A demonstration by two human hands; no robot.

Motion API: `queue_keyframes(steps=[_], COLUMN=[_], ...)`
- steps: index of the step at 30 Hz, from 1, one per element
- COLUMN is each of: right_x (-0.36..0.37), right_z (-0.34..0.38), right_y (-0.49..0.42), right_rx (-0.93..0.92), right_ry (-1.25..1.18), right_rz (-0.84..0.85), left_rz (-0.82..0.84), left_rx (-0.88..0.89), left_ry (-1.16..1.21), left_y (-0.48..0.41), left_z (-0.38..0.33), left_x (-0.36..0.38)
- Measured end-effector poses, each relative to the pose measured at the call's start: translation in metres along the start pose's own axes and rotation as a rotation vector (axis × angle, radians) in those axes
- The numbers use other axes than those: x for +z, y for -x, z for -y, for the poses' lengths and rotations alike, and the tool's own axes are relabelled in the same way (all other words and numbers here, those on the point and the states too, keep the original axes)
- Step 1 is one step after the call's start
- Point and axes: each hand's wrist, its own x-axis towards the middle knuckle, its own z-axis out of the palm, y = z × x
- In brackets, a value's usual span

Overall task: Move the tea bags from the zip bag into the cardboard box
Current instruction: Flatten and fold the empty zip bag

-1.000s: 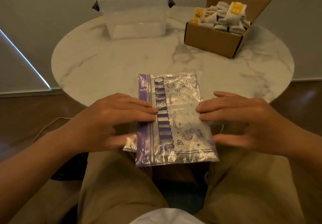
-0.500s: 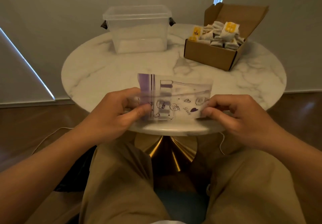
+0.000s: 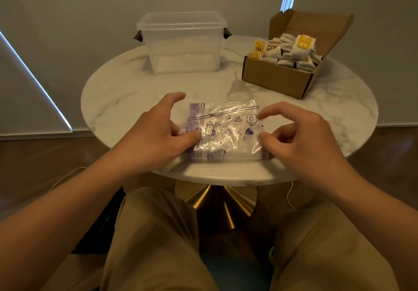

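The clear zip bag (image 3: 228,132), printed with purple drawings and folded over, lies flat and looks empty near the front edge of the round marble table (image 3: 126,96). My left hand (image 3: 153,136) is at its left end, fingers spread, thumb resting on the plastic. My right hand (image 3: 300,136) hovers at its right edge with loosely curled fingers, the tips just touching the bag. The open cardboard box (image 3: 278,80) stands at the back right, heaped with tea bags (image 3: 291,50) that carry yellow tags.
A clear plastic tub (image 3: 181,41) with dark side latches stands at the back of the table, left of the box. My knees are under the front edge, above the gold table base (image 3: 217,198). A white cable (image 3: 289,198) hangs at the right.
The bag was over my lap, then lifted and folded between both hands. Now it lies on the table and my fingers have loosened from it.
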Motion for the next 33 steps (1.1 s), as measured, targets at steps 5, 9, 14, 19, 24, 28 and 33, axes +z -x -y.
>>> queue_keyframes(steps=[5,9,14,19,24,28,33], right_x=[0.003,0.004,0.006,0.011,0.014,0.019,0.02], right_z=[0.001,-0.003,0.008,0.026,0.019,0.011,0.008], right_y=[-0.002,-0.004,-0.009,-0.014,-0.012,-0.014,-0.014], right_rx=[0.011,-0.032,-0.132,-0.225,-0.204,-0.212,-0.223], right_ry=[0.207,0.326,0.529,0.552,0.591,0.633,0.641], right_rz=[0.125,0.172,0.156,0.32,0.548,0.591,0.603], left_rz=[0.111,0.157,0.223,0.306,0.228,0.144,0.504], left_rx=[0.082,0.143,0.155,0.134,0.147,0.482,0.409], left_ry=[-0.177,-0.335,-0.508,-0.567,-0.626,-0.635,-0.682], left_y=[-0.003,-0.005,-0.009,-0.013,-0.009,-0.002,-0.002], left_z=[-0.003,0.003,-0.005,-0.009,-0.012,-0.017,-0.015], left_x=[-0.004,-0.003,-0.005,-0.005,-0.005,0.003,0.017])
